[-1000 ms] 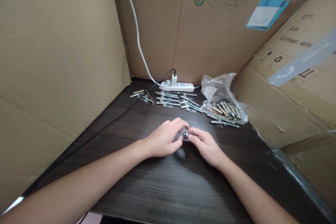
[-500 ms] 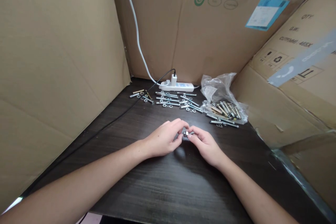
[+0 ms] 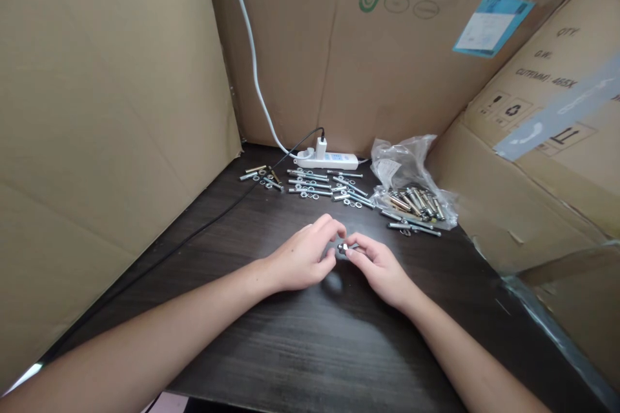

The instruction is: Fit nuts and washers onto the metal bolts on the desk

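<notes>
My right hand (image 3: 380, 268) pinches a metal expansion bolt (image 3: 343, 248) between thumb and fingers. The bolt's end with its shiny nut points left; the rest is hidden by my fingers. Just left of it, my left hand (image 3: 310, 255) is open, thumb and index finger apart and curved around the bolt's end without visibly gripping it. Both hands are above the dark wooden table (image 3: 290, 348).
Beyond my hands lie rows of bolts with loose washers and nuts (image 3: 310, 184). A clear plastic bag (image 3: 407, 168) holds several expansion bolts (image 3: 419, 201). Behind them is a white power strip (image 3: 334, 160) with a black cable (image 3: 208, 224). Cardboard boxes (image 3: 300, 45) enclose the table.
My left thumb and index finger have opened slightly and drawn back from the bolt's end. My right hand stays in nearly the same place with the bolt.
</notes>
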